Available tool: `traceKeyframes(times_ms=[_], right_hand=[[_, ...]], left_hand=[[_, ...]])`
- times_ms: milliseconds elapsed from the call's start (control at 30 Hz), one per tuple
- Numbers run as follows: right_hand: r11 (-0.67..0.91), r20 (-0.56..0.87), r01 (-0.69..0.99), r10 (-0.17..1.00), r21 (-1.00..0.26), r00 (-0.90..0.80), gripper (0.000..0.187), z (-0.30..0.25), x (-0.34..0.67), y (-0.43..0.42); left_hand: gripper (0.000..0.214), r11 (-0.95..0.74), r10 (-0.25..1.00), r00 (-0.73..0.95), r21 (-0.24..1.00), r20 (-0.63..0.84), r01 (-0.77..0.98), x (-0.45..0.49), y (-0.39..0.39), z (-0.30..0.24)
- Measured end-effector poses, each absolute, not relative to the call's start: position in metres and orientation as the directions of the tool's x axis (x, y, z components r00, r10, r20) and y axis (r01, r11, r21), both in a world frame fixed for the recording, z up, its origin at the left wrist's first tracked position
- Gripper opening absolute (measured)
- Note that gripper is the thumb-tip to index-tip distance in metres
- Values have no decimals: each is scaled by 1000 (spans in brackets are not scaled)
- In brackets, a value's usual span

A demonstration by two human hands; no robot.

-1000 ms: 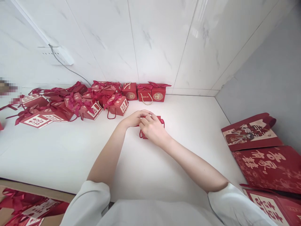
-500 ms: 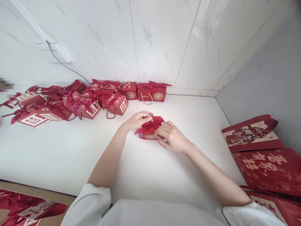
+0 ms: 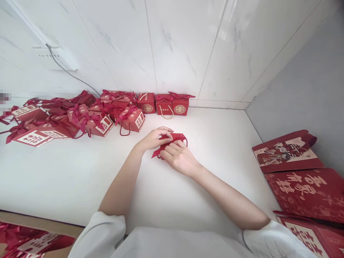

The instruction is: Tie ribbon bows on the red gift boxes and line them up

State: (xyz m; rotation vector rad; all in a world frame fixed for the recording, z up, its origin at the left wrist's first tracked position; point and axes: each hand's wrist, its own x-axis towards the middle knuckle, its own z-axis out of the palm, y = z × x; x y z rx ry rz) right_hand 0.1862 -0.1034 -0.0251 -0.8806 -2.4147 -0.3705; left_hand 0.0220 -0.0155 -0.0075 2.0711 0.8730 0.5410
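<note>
A small red gift box [image 3: 176, 136] stands on the white table in front of me, tied with a red ribbon [image 3: 156, 153] whose tail sticks out at the left. My left hand [image 3: 154, 139] is at the box's upper left, thumb and fingers closing on the ribbon at the top. Across the front, my right hand [image 3: 179, 158] has its fingers curled onto the ribbon near the middle and hides most of the box's printed face. A cord handle shows at the box's right side.
Several ribboned red gift boxes [image 3: 103, 125] are heaped at the left. More boxes [image 3: 163, 104] line the wall. Red paper bags [image 3: 303, 190] lie along the right side. Below the table's left front edge, an open carton [image 3: 40, 224] holds ribboned red items. A grey cable [image 3: 70, 73] hangs from the wall.
My right hand has moved left across the front of the gift box, covering its gold print. My left hand stays near the box's upper left corner. The view has shifted slightly.
</note>
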Motion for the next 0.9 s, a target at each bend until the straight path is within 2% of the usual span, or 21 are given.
traceKeyframes(times_ms=[133, 200, 267, 400, 467, 900], right_hand=[[833, 618, 542, 369, 112, -694, 17, -32, 190, -108], [855, 622, 506, 336, 113, -707, 14, -33, 194, -110], [835, 645, 543, 367, 88, -670, 12, -32, 195, -111], [696, 682, 718, 526, -1, -508, 21, -31, 185, -111], [662, 682, 749, 547, 2, -486, 15, -32, 178, -111], [836, 725, 537, 298, 115, -620, 14, -44, 181, -117]], left_hand=[[23, -425, 731, 680, 818, 59, 386, 22, -16, -7], [24, -410, 730, 682, 827, 45, 384, 22, -16, -6], [26, -388, 726, 687, 841, 25, 378, 21, -16, -5], [27, -364, 714, 700, 854, 0, 372, 20, -16, -2], [23, -374, 708, 706, 849, 2, 373, 20, -16, -2], [21, -455, 710, 703, 788, 40, 415, 20, -18, -1]])
